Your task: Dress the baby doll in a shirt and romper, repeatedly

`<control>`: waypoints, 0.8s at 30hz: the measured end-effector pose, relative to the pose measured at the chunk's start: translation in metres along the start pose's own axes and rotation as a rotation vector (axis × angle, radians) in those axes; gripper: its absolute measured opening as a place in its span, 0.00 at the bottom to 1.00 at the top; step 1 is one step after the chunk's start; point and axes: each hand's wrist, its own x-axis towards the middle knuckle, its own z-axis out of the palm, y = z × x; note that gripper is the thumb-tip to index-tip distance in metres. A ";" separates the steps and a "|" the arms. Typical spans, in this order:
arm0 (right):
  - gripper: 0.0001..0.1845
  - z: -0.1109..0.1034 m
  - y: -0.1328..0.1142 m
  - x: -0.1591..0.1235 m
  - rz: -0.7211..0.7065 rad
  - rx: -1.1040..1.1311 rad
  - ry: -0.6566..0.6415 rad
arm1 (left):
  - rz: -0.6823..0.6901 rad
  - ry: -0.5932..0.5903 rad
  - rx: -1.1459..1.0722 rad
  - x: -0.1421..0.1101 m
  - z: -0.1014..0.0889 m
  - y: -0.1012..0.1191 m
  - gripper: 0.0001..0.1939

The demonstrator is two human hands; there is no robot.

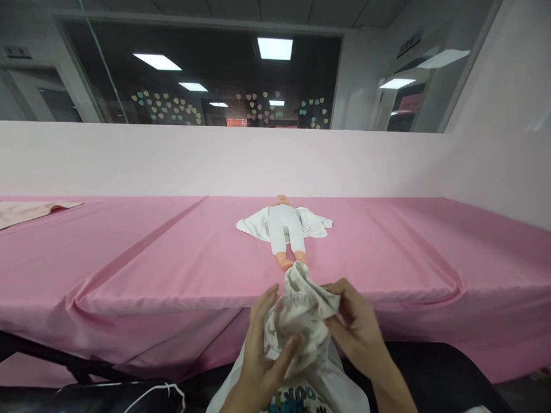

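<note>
A small cream-white baby garment (301, 321) with a gathered elastic edge, crumpled, is held up in front of my lap near the table's front edge. My right hand (355, 324) pinches its right side between thumb and fingers. At the cloth's left side is my left hand (264, 350), thumb and fingers apart and curved around the fabric, not closed on it. Just beyond the garment a baby doll (284, 261) lies on its back, feet towards me, in white leggings or a bodysuit (286, 221). Under the doll a white top (313, 223) is spread with its sleeves out.
A pink cloth (172, 252) covers the table and hangs over its front. A pale folded fabric (30, 212) lies at the far left. Behind the table rise a white wall (215, 160) and a window. Below left is a black item with a white cord (155, 390).
</note>
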 end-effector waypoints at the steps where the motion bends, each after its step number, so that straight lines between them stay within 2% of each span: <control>1: 0.05 -0.005 -0.007 0.002 -0.028 0.055 0.046 | -0.023 -0.020 0.029 0.005 0.002 -0.007 0.40; 3: 0.07 -0.017 -0.023 0.006 -0.075 0.142 0.122 | -0.132 -0.172 -0.043 0.012 0.008 -0.021 0.44; 4: 0.08 -0.023 -0.032 0.010 -0.082 0.169 0.150 | -0.194 -0.272 -0.115 0.013 0.011 -0.027 0.43; 7: 0.10 -0.043 -0.050 0.024 -0.025 0.194 0.232 | -0.322 -0.499 -0.223 0.012 0.019 -0.040 0.27; 9: 0.10 -0.058 -0.050 0.037 0.043 0.195 0.295 | -0.378 -0.572 -0.221 0.010 0.021 -0.046 0.23; 11: 0.10 -0.073 -0.037 0.050 0.116 0.205 0.373 | -0.479 -0.564 -0.283 0.008 0.022 -0.050 0.27; 14: 0.13 -0.090 -0.005 0.062 0.162 0.144 0.563 | -0.696 -0.457 -0.532 0.008 0.026 -0.058 0.27; 16: 0.12 -0.093 0.014 0.060 0.119 -0.064 0.687 | -0.786 -0.397 -0.670 0.009 0.033 -0.060 0.24; 18: 0.08 -0.084 0.028 0.048 0.080 -0.372 0.714 | -0.819 -0.344 -0.740 0.011 0.039 -0.061 0.22; 19: 0.07 -0.076 0.033 0.038 0.076 -0.506 0.648 | -0.826 -0.316 -0.756 0.012 0.041 -0.060 0.22; 20: 0.08 -0.065 0.038 0.027 0.079 -0.607 0.526 | -0.834 -0.291 -0.758 0.013 0.042 -0.060 0.22; 21: 0.12 -0.052 0.042 0.014 0.077 -0.657 0.334 | -0.843 -0.269 -0.747 0.014 0.043 -0.059 0.20; 24: 0.30 -0.011 0.060 -0.026 -0.013 -0.649 -0.410 | -0.832 -0.255 -0.652 0.014 0.041 -0.061 0.17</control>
